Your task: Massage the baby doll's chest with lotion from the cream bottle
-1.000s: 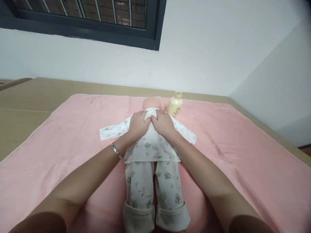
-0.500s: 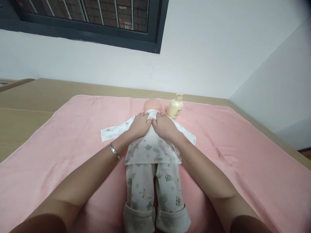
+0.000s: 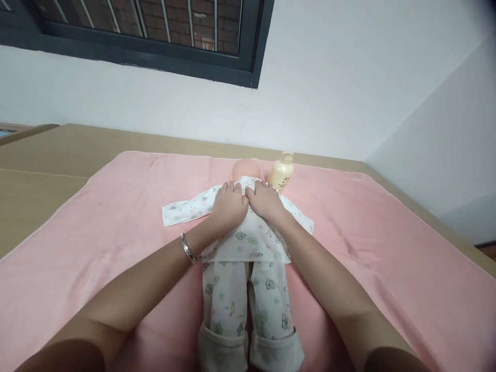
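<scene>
A doll (image 3: 247, 169) with a smooth bald head lies on a pink blanket, its head towards the wall. It wears a white printed long-sleeved top (image 3: 248, 243) and matching trousers (image 3: 269, 294) with rolled-up cuffs. My left hand (image 3: 231, 206) rests flat on the left side of the doll's upper body, fingers stretched towards its shoulder. My right hand (image 3: 266, 200) lies on the other side, fingers extended, its thumb close to the left thumb. A pale yellow pump bottle (image 3: 281, 173) stands right of the doll's head, just beyond my right fingers.
The pink blanket (image 3: 116, 222) is spread over a wooden surface (image 3: 34, 155), with some creases at the right. A white wall (image 3: 318, 82) rises behind it. A dark-framed window (image 3: 155, 49) with bars is at the upper left.
My left hand has turned a little, with its fingers now pointing more straight ahead. My right hand has shifted slightly. Doll and bottle stay in place on the blanket.
</scene>
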### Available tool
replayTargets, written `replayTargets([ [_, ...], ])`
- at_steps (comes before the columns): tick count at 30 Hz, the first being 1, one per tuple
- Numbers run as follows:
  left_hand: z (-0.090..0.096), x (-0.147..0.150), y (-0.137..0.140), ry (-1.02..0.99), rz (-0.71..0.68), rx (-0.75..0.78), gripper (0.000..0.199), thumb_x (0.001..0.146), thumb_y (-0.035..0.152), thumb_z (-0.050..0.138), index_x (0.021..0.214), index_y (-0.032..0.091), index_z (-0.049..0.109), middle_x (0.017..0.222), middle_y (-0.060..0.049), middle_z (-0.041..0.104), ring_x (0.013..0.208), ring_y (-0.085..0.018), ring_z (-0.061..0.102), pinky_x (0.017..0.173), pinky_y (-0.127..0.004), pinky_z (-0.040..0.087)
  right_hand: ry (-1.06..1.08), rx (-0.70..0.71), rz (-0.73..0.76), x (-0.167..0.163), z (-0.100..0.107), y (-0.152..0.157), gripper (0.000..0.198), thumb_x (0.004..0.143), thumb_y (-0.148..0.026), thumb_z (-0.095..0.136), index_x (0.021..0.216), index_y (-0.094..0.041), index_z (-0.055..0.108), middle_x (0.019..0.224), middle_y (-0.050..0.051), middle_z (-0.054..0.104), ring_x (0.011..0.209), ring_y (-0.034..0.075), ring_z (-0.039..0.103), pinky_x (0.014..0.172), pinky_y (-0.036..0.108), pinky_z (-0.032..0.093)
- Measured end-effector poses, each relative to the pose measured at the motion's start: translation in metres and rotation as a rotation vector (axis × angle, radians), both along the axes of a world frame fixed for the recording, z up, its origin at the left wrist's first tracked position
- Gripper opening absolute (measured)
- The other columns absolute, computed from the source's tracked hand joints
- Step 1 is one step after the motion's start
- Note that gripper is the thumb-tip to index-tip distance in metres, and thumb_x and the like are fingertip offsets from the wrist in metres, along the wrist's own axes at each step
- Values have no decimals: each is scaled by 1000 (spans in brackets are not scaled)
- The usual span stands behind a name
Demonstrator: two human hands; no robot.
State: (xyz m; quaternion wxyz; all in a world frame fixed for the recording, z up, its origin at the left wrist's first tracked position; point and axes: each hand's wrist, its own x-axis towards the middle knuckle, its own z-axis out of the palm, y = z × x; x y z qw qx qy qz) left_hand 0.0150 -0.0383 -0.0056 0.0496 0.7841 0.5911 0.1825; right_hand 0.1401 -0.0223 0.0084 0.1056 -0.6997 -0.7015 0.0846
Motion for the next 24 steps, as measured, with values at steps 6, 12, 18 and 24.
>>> replayTargets([
  [6,-1,-16,27,-124,-59,-67,40,98,27,31,114,10,63,121,-17,68,115,-26,60,103,-39,45,-97,37,101,-12,3,-27,52,104,-33,28,142,-3,47,150,28,44,140,38,40,111,55,36],
  [12,1,-8,12,41,-20,-17,41,99,24,31,120,7,61,122,-20,66,117,-29,59,105,-42,43,-35,36,130,-7,-2,-17,52,105,-31,26,145,-4,44,153,25,42,143,37,37,115,53,33],
  [18,3,-4,-2,186,-124,72,37,95,15,35,113,9,67,123,-21,65,125,-33,55,110,-47,39,-9,14,71,0,-2,-1,53,104,-37,28,144,-7,45,156,22,40,144,39,35,115,58,31],
  [24,1,-19,24,-73,-100,-50,37,100,24,30,102,12,65,111,-15,70,106,-26,64,95,-38,50,-149,26,175,-14,5,-30,56,105,-29,26,152,0,35,157,25,38,145,39,34,116,53,31],
])
